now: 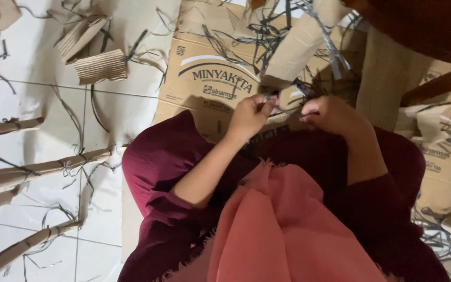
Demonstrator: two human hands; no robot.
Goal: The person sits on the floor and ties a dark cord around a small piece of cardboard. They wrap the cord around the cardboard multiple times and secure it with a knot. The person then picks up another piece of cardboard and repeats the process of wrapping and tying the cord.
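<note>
— What lies at the left, on the white tiled floor (37,94)?

— Long rolled brown cardboard sticks (37,168) bound with thin grey strips, lying across the tiles. Above them sit two short rolls of ribbed corrugated card (100,65), with loose strips scattered about.

— And the middle?

— A flattened brown cardboard box with printing (204,86) is spread on the floor. Over its near edge the left hand (249,116) pinches one end of a thin dark grey strip (284,109) between thumb and fingers.

— The other hand?

— The right hand (332,114) is closed on the other end, just beside the left one, the strip running between them. The strip sits at the near end of a rolled light-brown cardboard tube (301,44) that slants up and away from the hands.

— Further right?

— More flattened printed cartons (444,156) and a tangle of grey strips (444,240).

— Nearest the camera?

— Dark red sleeves and a pink cloth (283,230).
</note>
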